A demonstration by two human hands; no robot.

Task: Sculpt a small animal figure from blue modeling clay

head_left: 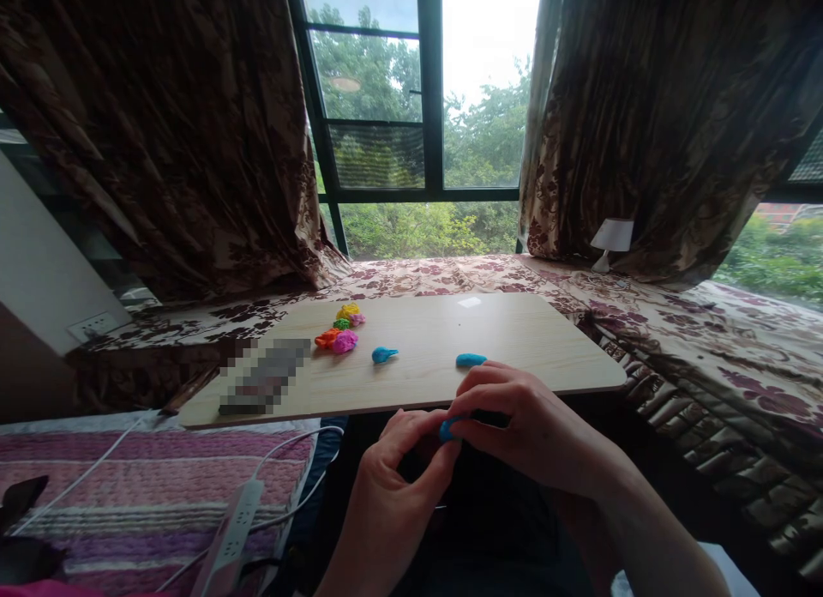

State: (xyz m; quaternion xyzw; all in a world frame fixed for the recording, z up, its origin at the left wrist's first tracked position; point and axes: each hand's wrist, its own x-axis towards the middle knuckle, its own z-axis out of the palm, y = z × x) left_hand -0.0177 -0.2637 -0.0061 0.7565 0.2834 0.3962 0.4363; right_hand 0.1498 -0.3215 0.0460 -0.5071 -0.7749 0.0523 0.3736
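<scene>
Between the fingertips of both hands is a small piece of blue modelling clay, just in front of the table's near edge. My left hand pinches it from the left, thumb below and forefinger above. From the right, my right hand grips the same piece with thumb and fingers. A longer blue clay roll lies on the tabletop just beyond my right hand. Further left rests a blue teardrop-shaped clay piece with its thin end to the right.
Yellow, green, orange and pink clay lumps sit together at the table's left. A pixelated flat object lies by the left edge of the pale wooden table. A power strip with white cables rests on the striped quilt. A small lamp stands on the sill.
</scene>
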